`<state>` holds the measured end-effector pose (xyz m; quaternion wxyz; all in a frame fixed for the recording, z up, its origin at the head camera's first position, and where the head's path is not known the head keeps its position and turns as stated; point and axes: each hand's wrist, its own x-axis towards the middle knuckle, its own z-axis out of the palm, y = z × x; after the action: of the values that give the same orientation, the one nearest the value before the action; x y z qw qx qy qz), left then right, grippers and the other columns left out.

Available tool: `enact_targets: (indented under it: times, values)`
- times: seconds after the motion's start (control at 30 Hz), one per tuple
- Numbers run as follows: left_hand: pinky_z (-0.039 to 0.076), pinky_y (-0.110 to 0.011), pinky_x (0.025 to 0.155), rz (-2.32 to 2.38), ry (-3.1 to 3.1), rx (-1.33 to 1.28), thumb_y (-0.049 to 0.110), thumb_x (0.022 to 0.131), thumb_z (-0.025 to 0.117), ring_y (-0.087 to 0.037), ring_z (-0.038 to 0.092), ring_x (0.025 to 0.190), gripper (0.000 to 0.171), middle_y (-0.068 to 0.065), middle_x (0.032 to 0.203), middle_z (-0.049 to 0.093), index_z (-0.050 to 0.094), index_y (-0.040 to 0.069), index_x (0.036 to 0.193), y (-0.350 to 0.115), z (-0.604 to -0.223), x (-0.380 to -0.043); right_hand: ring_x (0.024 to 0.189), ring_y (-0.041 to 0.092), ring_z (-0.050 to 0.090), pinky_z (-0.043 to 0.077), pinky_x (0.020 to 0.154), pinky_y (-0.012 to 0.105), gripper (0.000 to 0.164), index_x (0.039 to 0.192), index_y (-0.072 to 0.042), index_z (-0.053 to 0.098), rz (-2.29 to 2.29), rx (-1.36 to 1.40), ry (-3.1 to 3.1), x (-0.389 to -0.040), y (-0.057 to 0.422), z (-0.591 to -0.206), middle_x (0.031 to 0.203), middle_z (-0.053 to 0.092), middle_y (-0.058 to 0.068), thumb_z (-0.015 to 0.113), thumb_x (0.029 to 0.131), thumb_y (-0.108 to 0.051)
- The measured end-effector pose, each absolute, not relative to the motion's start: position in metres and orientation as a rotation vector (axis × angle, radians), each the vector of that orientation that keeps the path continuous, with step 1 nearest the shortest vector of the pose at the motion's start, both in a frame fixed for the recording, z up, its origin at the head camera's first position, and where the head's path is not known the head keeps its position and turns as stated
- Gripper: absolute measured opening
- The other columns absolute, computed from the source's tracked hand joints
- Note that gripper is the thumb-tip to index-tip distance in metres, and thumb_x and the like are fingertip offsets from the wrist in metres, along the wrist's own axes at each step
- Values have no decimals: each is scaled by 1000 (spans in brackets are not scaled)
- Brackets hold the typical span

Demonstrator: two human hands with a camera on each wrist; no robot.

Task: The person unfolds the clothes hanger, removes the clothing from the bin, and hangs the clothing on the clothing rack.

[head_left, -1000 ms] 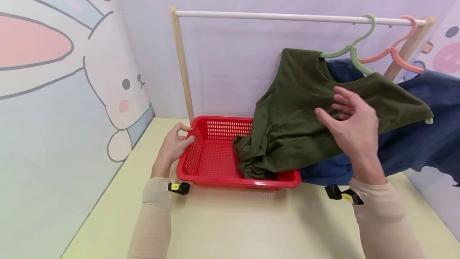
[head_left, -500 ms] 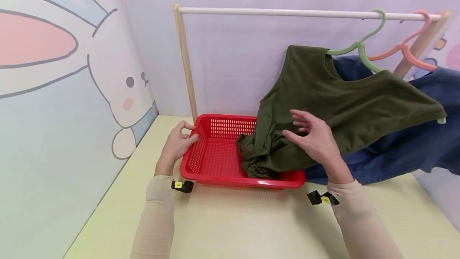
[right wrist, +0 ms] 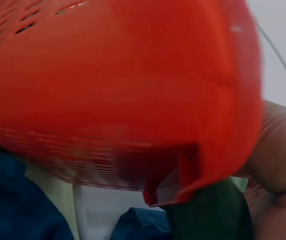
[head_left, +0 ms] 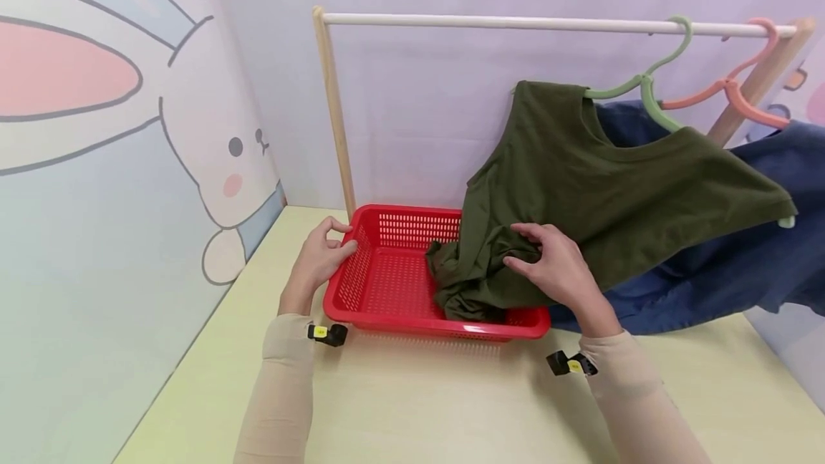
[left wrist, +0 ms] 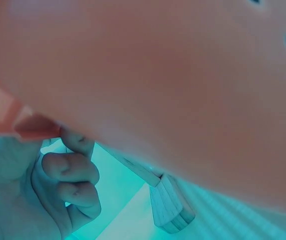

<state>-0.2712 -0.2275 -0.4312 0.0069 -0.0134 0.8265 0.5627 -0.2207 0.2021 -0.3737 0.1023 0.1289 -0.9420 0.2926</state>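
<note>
A red perforated basket (head_left: pixel 393 324) stands on the table below a clothes rack. My left hand (head_left: pixel 318 256) grips its left rim, thumb and index finger on either side; in the left wrist view the other fingers (left wrist: pixel 72 167) are curled beneath the rim. A dark green sleeveless top (head_left: pixel 599 185) hangs from a green hanger (head_left: pixel 651 95), its lower part bunched in the basket's right half. Over this bunched part, my right hand (head_left: pixel 557 267) holds a fold of the cloth between curved fingers and thumb. The basket largely blocks the right wrist view.
A white rail (head_left: pixel 490 21) on wooden posts spans the back. At the right, a blue garment (head_left: pixel 702 278) hangs behind the green top on a pink hanger (head_left: pixel 741 95). A wall with a painted rabbit (head_left: pixel 213 185) borders the left side of the pale table (head_left: pixel 412 407).
My right hand has moved left and down from in front of the green top onto its bunched part, where folds now gather. My left hand stays on the basket rim.
</note>
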Motion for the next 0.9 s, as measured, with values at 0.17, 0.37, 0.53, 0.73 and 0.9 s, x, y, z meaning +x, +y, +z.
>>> enact_targets:
  times: [0.17, 0.37, 0.53, 0.73, 0.9]
  values:
    - [69, -41, 84, 1772, 2576, -45, 20, 109, 71, -29, 83, 93, 34, -22, 123, 79, 56, 14, 140, -228, -432, -270, 126, 47, 62, 51, 110, 67, 58, 148, 0, 67, 775, 366, -2775, -223, 198, -379, 137, 67, 27, 88, 96, -19]
    - [69, -41, 84, 1768, 2576, -41, 19, 110, 71, -29, 83, 94, 34, -22, 123, 79, 56, 14, 140, -227, -431, -271, 129, 53, 58, 46, 114, 69, 54, 142, 6, 69, 711, 314, -2789, -221, 196, -382, 137, 64, 32, 86, 96, -16]
    - [69, -41, 85, 1757, 2586, -40, 20, 109, 71, -30, 82, 97, 35, -20, 127, 78, 56, 14, 139, -227, -431, -271, 125, 54, 58, 49, 110, 68, 43, 131, 8, 75, 689, 299, -2739, -221, 196, -388, 132, 62, 34, 85, 95, -12]
    - [69, -43, 86, 1759, 2590, -31, 19, 109, 72, -31, 82, 99, 34, -20, 130, 76, 56, 14, 139, -225, -429, -272, 114, 51, 63, 53, 100, 67, 26, 117, 4, 81, 705, 274, -2655, -221, 195, -391, 121, 65, 29, 84, 95, -8]
    - [69, -43, 85, 1758, 2591, -29, 19, 109, 72, -31, 82, 97, 34, -21, 129, 77, 56, 14, 139, -227, -431, -272, 107, 49, 64, 53, 96, 66, 16, 109, 1, 83, 718, 245, -2633, -221, 194, -393, 114, 67, 26, 81, 96, -8]
